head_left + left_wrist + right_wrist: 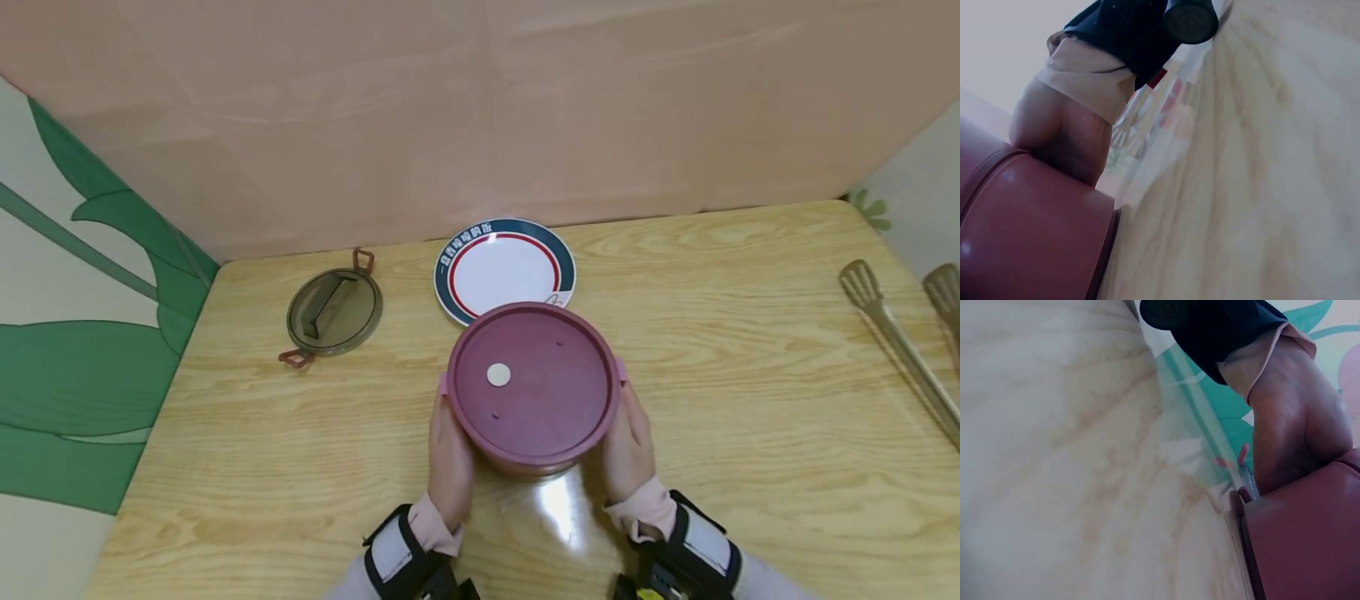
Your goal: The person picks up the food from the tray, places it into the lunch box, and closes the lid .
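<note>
A round maroon pot [534,385] with pink side handles is between my two hands. A white disc [498,374] and small bumps mark its flat round face; I cannot tell whether this is a top or the inside. My left hand [452,458] grips the pot at its left handle, and my right hand [628,442] grips it at the right one. Most fingertips are hidden by the pot. In the left wrist view the pot's wall [1035,231] comes down close to the table. Just behind the pot lies a white plate [502,271] with a blue rim, its near edge partly covered.
On the left of the wooden table [315,467] lies a round see-through lid [352,312] with a dark grip and red side handles. A slotted turner [892,325] and another utensil [947,296] lie at the right. A beige wall covering [480,108] rises behind the table.
</note>
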A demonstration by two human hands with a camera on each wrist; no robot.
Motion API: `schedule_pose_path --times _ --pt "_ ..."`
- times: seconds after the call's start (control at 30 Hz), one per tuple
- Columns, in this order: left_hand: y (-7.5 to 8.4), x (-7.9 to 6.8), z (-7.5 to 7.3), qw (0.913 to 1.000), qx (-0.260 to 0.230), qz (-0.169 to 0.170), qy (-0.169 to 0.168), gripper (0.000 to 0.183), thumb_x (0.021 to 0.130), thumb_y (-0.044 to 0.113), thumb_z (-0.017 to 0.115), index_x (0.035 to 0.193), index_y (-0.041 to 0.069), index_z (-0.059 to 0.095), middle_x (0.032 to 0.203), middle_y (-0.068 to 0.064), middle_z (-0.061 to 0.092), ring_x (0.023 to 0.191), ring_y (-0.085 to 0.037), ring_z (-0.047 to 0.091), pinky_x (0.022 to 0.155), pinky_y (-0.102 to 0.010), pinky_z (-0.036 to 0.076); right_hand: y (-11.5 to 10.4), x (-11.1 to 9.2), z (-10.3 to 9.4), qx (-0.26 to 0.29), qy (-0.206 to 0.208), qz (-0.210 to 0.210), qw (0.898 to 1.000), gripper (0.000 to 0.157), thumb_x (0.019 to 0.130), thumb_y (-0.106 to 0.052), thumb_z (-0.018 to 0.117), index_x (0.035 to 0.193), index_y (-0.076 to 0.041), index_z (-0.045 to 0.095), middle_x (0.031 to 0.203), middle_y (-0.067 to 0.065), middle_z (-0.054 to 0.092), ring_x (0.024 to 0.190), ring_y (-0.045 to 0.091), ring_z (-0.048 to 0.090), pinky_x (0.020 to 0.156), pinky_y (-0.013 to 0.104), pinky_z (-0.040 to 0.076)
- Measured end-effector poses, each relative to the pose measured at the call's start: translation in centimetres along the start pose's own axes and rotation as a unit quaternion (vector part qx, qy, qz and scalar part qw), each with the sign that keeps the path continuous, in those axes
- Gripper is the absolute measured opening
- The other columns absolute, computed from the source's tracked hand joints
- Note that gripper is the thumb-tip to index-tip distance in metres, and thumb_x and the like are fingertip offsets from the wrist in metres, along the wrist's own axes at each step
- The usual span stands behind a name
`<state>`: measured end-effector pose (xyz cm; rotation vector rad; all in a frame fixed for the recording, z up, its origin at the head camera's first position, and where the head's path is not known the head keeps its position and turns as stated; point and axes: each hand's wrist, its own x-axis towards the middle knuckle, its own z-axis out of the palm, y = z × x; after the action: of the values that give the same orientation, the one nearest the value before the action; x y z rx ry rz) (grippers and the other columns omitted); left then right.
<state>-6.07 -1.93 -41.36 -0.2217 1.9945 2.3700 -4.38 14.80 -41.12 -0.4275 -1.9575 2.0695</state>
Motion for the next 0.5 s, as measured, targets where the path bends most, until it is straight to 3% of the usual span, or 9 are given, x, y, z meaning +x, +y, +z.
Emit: schedule_pose_path --times 0.07,0.17,0.23,0.33,0.4,0.5 --pt "0.1 0.15 -0.12 0.9999 -0.009 0.003 0.005 0.049 0.105 0.044 0.02 0.145 0.027 0.041 0.149 0.01 0.043 0.141 -0.005 0.033 0.121 -0.034 0.025 0.07 0.13 0.35 0.009 0.002 0.003 1.0 0.046 0.106 -0.027 0.033 0.145 -0.006 0.043 0.131 -0.012 0.057 0.124 -0.001 0.048 0.101 0.01 0.039" --pt "0.17 0.25 -0.19 0.9998 -0.02 -0.001 0.009 0.049 0.106 0.042 0.019 0.147 0.025 0.039 0.152 0.008 0.04 0.143 -0.007 0.03 0.122 -0.036 0.023 0.13 0.22 0.65 0.011 0.006 0.005 1.0 0.047 0.106 -0.024 0.031 0.146 -0.002 0.039 0.142 -0.003 0.052 0.131 0.005 0.044 0.102 0.008 0.038" --pt "0.17 0.25 -0.15 0.9994 -0.029 -0.005 0.016 0.049 0.106 0.04 0.019 0.147 0.023 0.038 0.152 0.006 0.04 0.144 -0.009 0.029 0.123 -0.037 0.021 0.08 0.28 0.74 0.019 0.001 0.01 1.0 0.048 0.106 -0.02 0.03 0.148 0.002 0.031 0.154 0.007 0.037 0.143 0.013 0.03 0.115 0.014 0.028" --pt "0.09 0.08 -0.04 0.9992 -0.033 -0.007 0.023 0.049 0.107 0.038 0.017 0.149 0.021 0.035 0.155 0.005 0.036 0.146 -0.01 0.025 0.123 -0.038 0.019 0.02 0.37 0.81 0.019 -0.003 0.018 1.0 0.049 0.105 -0.016 0.028 0.149 0.006 0.024 0.159 0.019 0.019 0.149 0.027 0.013 0.124 0.028 0.014" --pt "0.04 -0.03 0.03 0.9988 -0.038 -0.011 0.03 0.049 0.107 0.037 0.017 0.149 0.02 0.035 0.155 0.005 0.035 0.146 -0.01 0.024 0.123 -0.037 0.018 0.02 0.42 0.89 0.02 -0.004 0.024 1.0 0.049 0.105 -0.015 0.027 0.149 0.006 0.023 0.159 0.018 0.017 0.149 0.028 0.011 0.126 0.038 0.008" --pt "-0.02 -0.21 0.07 0.9984 -0.042 -0.017 0.033 0.049 0.107 0.036 0.015 0.15 0.021 0.034 0.156 0.006 0.033 0.147 -0.01 0.022 0.124 -0.038 0.017 0.13 0.41 0.93 0.019 -0.004 0.026 0.999 0.049 0.106 -0.016 0.027 0.149 0.006 0.023 0.159 0.017 0.018 0.15 0.027 0.011 0.126 0.038 0.008"
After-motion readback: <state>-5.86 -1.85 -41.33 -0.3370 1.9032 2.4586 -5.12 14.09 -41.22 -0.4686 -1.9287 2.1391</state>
